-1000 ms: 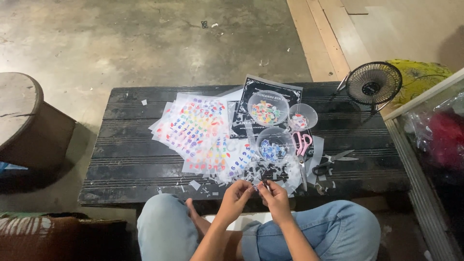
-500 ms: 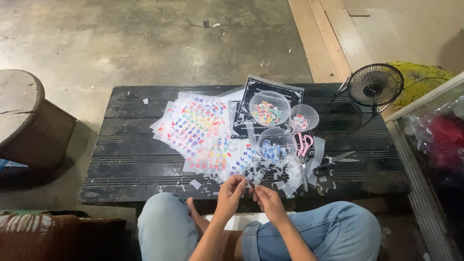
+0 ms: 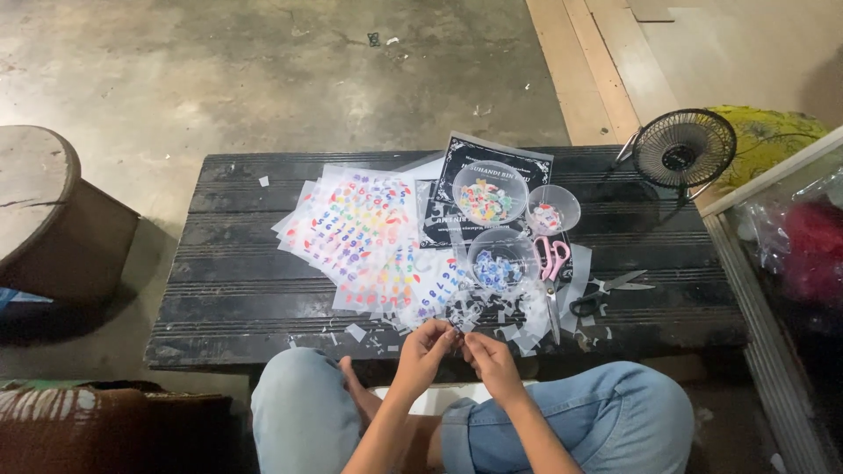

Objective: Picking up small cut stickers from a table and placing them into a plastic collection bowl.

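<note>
Fingertips of the left hand (image 3: pixel 428 344) and right hand (image 3: pixel 488 355) pinch together, probably on a tiny sticker piece too small to make out, held just above the near edge of the black table (image 3: pixel 228 298), beside the sticker sheets (image 3: pixel 364 237).

Multicolour letter sheets (image 3: pixel 356 233) lying just beyond fingers (image 3: pixel 443 338) on black table (image 3: pixel 228 298); pink scissors (image 3: pixel 551 259) & black scissors (image 3: pixel 606 294) sitting to their right; jeans (image 3: pixel 615 421) showing pale blue.
</note>
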